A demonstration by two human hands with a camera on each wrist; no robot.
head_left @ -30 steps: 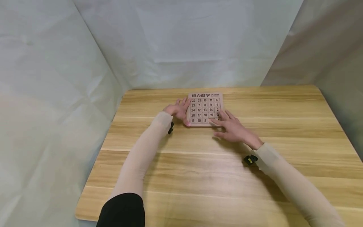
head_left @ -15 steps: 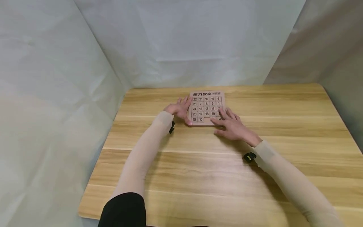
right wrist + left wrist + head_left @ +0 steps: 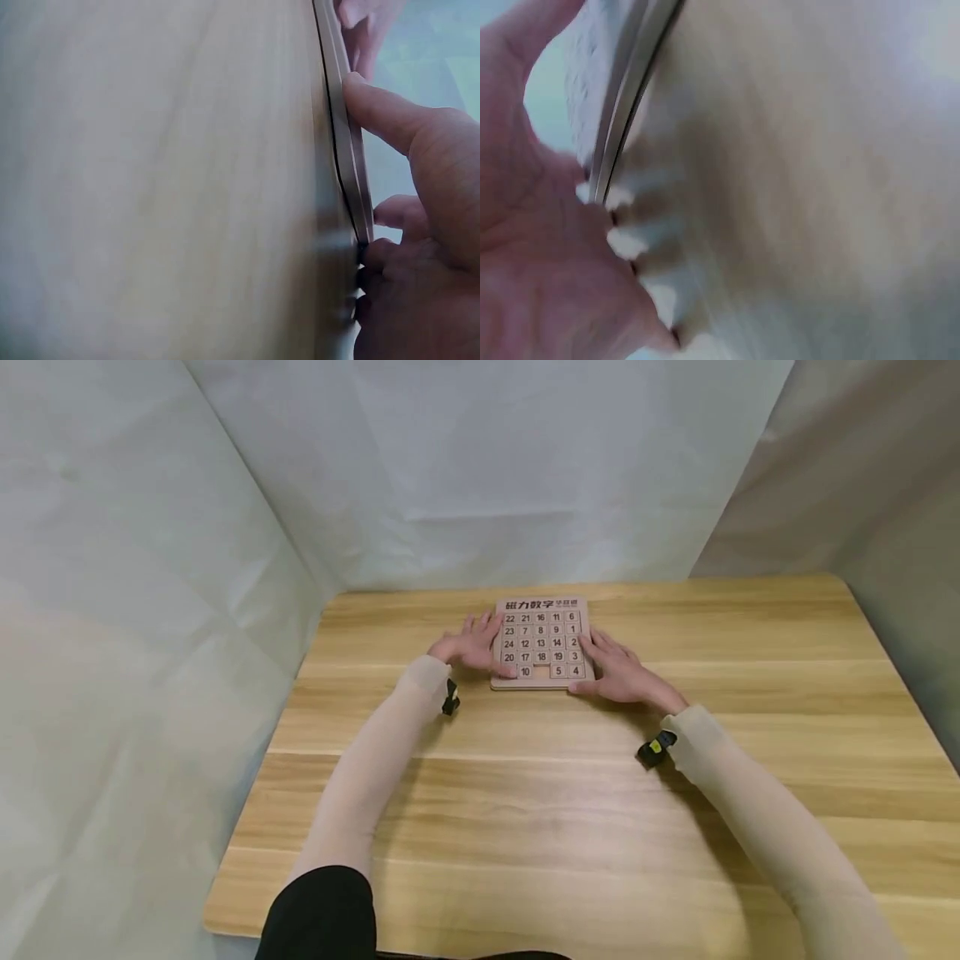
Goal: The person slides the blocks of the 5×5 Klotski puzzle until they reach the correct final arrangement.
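two hands flank the number puzzle (image 3: pixel 542 645) at the table's (image 3: pixel 675 827) far middle: left hand (image 3: pixel 474 648) and right hand (image 3: pixel 619 675), fingers straight, press its sides. white sheets wall the table.

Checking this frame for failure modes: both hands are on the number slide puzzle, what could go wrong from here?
1. The puzzle board lies loose on the table, braced only by the left hand and right hand at its sides; a hard tile push could skid or turn it.
2. The left thumb covers the bottom-left tile, so its number is hidden and could be misjudged.
3. Both wrist views are blurred and edge-on, so a wrong slide into the empty slot may go unnoticed.
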